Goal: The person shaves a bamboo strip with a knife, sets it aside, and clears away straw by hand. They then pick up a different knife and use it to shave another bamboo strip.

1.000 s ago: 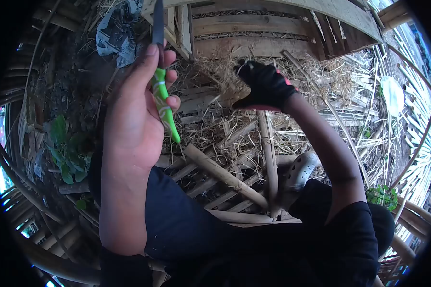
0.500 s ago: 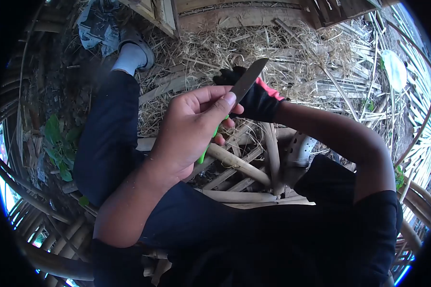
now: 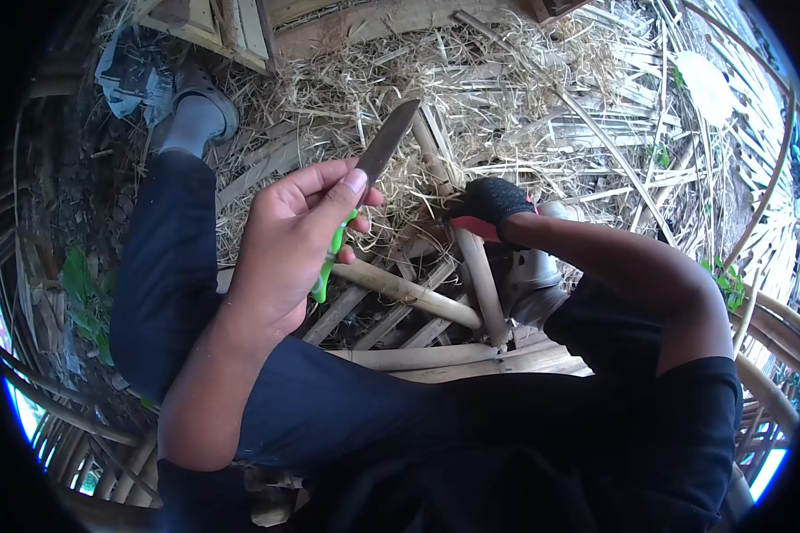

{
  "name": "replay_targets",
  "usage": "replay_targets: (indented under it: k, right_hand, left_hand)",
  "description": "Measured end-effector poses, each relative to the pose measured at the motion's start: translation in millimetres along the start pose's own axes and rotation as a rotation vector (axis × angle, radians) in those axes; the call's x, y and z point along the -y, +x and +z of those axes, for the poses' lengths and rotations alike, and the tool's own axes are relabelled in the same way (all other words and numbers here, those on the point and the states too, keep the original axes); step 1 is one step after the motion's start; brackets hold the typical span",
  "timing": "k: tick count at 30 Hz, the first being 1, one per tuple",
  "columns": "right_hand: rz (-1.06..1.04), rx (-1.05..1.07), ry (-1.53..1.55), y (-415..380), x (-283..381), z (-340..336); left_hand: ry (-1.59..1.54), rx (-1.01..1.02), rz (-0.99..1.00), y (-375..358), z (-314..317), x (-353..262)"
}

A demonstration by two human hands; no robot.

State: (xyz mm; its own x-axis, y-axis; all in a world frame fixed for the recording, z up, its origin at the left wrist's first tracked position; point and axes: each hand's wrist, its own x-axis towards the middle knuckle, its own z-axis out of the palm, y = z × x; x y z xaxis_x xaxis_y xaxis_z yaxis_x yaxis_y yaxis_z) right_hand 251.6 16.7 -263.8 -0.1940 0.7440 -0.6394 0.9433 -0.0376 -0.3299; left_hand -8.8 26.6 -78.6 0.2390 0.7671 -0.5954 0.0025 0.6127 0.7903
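My left hand point(image 3: 298, 231), bare, holds a knife point(image 3: 389, 140) with its thumb pressed along the base of the blade. The dull metal blade points up and to the right, and the green handle runs down under the palm. To the right, my right hand point(image 3: 491, 206) wears a black and red glove. Its fingers are wrapped round a bamboo pole point(image 3: 478, 275) that slants from the straw toward my lap. Part of the pole is hidden by the glove.
Dry straw point(image 3: 347, 98) and split bamboo strips cover the ground ahead. Another bamboo piece point(image 3: 409, 295) lies across between my legs. A wooden frame point(image 3: 218, 35) stands at the top left, a plastic bag point(image 3: 133, 80) near my left shoe, a white object point(image 3: 704, 87) at the upper right.
My gloved right hand has come back toward me and closed on the bamboo pole, which now shows farther up. The left hand with the knife sits farther left in view.
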Motion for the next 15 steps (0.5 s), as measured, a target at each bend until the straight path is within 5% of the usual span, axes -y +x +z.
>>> replay_targets:
  k: [5,9,11,12,15]
  right_hand:
    - [-0.313,-0.049,-0.062,1,-50,-56]
    - [-0.078,0.0,-0.33,-72,-28,-181]
    - [-0.239,-0.074,-0.459,-100,-52,-219]
    - [-0.039,-0.02,-0.431,-130,-33,-245]
    - [-0.034,-0.002,-0.332,-187,-52,-296]
  left_hand:
    - [0.047,0.064,0.011,1,5,3]
    - [0.055,0.12,-0.023,-6,15,0]
    - [0.038,0.174,-0.012,-17,28,-19]
    - [0.026,0.165,0.038,-23,38,-31]
    - [0.016,0.254,0.22,-45,73,-78]
